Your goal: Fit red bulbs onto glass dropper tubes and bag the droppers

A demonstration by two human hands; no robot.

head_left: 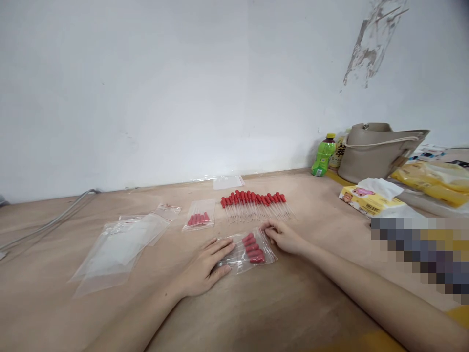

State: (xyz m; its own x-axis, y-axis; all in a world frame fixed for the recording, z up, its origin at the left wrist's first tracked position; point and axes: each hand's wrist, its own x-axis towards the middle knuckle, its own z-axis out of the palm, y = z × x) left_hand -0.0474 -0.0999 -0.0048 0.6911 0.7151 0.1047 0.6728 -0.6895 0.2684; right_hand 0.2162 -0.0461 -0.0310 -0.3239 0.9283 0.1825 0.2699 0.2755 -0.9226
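A clear zip bag (pixel 240 261) with several red-bulbed droppers (pixel 252 248) inside lies flat on the table before me. My left hand (pixel 207 268) rests on the bag's left end, palm down with the fingers spread. At its upper right corner, by the zip edge, my right hand (pixel 281 235) pinches the bag between thumb and fingers. Just beyond, a row of loose droppers (pixel 252 203) lies side by side, red bulbs toward the wall and thin clear stems toward me. Another filled zip bag (pixel 200 208) sits to the left of that row.
Flat clear bags (pixel 110 252) overlap at the left, and one more bag (pixel 227 183) lies near the wall. A grey cable (pixel 62 218) runs along the left. To the right are a tissue pack (pixel 366 199), a green bottle (pixel 324 156) and a beige handbag (pixel 370 151).
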